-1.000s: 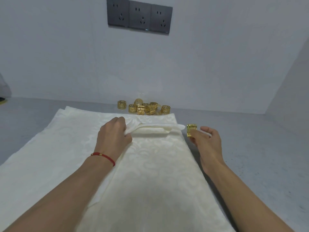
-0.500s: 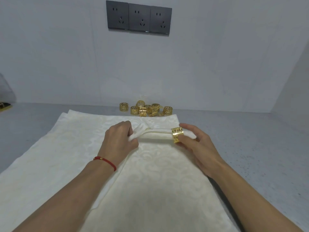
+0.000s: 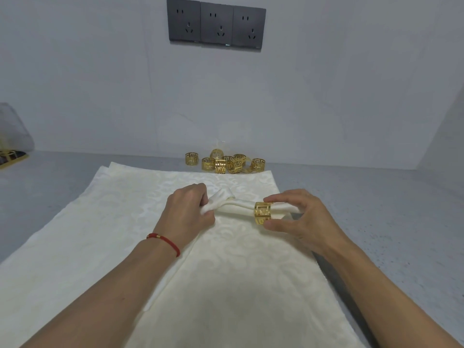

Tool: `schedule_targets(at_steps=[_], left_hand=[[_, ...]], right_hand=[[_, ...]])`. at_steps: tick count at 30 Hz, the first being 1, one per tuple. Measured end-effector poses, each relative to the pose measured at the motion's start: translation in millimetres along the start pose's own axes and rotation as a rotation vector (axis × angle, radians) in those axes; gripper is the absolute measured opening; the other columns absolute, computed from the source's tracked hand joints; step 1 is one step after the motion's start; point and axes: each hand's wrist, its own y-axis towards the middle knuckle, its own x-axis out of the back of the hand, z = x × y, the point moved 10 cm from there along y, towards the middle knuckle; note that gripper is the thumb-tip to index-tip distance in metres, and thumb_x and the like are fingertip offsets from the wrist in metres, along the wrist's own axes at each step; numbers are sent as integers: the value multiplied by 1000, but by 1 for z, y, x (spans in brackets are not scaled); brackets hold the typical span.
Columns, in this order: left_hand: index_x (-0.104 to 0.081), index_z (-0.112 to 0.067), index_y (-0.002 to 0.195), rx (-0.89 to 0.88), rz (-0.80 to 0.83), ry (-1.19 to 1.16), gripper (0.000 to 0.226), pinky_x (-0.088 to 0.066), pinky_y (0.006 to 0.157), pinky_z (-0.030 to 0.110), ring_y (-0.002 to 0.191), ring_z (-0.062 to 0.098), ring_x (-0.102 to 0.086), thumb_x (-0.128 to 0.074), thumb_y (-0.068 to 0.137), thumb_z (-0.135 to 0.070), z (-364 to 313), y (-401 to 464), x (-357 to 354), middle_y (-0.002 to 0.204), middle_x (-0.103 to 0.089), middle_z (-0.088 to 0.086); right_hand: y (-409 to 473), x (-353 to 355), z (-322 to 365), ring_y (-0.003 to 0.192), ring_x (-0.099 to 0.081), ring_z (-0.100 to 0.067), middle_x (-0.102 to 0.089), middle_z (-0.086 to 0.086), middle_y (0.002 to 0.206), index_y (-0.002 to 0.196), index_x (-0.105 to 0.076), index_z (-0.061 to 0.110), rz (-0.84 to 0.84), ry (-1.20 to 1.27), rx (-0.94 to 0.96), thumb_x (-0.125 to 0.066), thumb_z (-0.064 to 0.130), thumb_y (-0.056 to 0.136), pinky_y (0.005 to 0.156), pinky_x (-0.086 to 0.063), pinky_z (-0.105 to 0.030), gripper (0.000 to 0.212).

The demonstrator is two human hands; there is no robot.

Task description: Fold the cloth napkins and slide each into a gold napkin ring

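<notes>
A folded cream napkin [image 3: 236,208] is held as a narrow roll just above the larger cream cloths [image 3: 140,222] spread on the table. My left hand [image 3: 187,214] grips the roll's left end. A gold napkin ring [image 3: 263,213] sits around the roll near its right end, pinched between the thumb and fingers of my right hand [image 3: 301,217]. The napkin's right tip pokes out past the ring under my fingers.
A pile of several gold rings [image 3: 226,163] lies at the back by the wall, just beyond the cloths. Grey tabletop [image 3: 376,209] borders the cloths on both sides. A dark patterned object [image 3: 11,156] sits at the far left edge. Wall sockets [image 3: 216,23] hang above.
My right hand brought the gold ring from beside the napkin's right tip onto the roll and slid it leftward along it. My left hand kept holding the left end.
</notes>
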Motion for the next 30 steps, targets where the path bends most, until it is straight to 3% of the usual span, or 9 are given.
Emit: schedule_targets(at_steps=[2,5,7,11,18,21,24,27,30], left_hand=[[-50,-13,67,-2,21,-3,25,-43,58,34,62,18,-53,-74,65,-10,-1,0,-2,66,-57,-3],[-50,-13,68,-11,21,-1,25,-45,60,35,63,19,-53,-75,65,-12,-3,-1,-2,67,-58,-3],[-50,-13,68,-7,22,-2,24,-45,60,35,63,19,-53,-75,65,-12,-3,-1,-3,67,-58,-4],[-50,-15,67,-21,41,-13,24,-39,56,29,63,18,-52,-74,65,-12,-6,-2,-7,67,-58,-5],[-44,-15,71,-187,71,15,30,-26,52,16,61,17,-41,-73,67,-8,-40,-10,-16,68,-47,-5],[-45,-12,71,-240,18,-13,29,-25,51,16,59,16,-40,-73,65,-4,-48,-11,-11,67,-48,-3],[-46,-10,70,-303,-33,-34,29,-32,50,26,57,18,-41,-72,62,1,-53,-12,-3,65,-50,0],[-47,-11,71,-356,-63,-65,31,-39,51,33,59,19,-43,-73,62,3,-59,-14,2,68,-52,2],[-45,-12,72,-381,-77,-87,32,-42,52,37,62,22,-46,-73,63,2,-63,-17,4,72,-54,3]], right_hand=[[1,3,3,124,-43,-7,-46,32,115,95,-75,59,-34,-90,41,-90,61,44,111,-39,-44,53],[1,12,13,126,-32,-5,-44,32,120,93,-72,64,-108,-264,148,-84,64,47,105,-19,-24,48],[-2,15,24,127,-29,-1,-53,30,118,101,-73,59,-130,-383,216,-83,64,54,100,-12,-19,48],[-6,2,32,116,-21,21,-53,33,95,106,-70,52,-87,-555,282,-87,59,65,101,-14,-36,45],[-10,-24,54,102,-49,-2,-69,19,96,112,-72,33,-165,-742,428,-70,66,81,101,-21,-38,45],[-7,-21,51,99,-62,-12,-70,18,101,118,-69,33,-150,-560,319,-69,62,85,95,-41,-36,44],[-6,-15,39,89,-68,-8,-72,17,99,114,-63,40,-128,-324,183,-73,62,80,82,-53,-36,42],[-3,-8,30,58,-64,-7,-69,12,81,94,-57,30,-149,-107,52,-75,65,75,60,-51,-31,43],[-2,-6,30,50,-42,-7,-53,8,58,77,-66,20,-130,4,23,-68,72,68,52,-36,-20,53]])
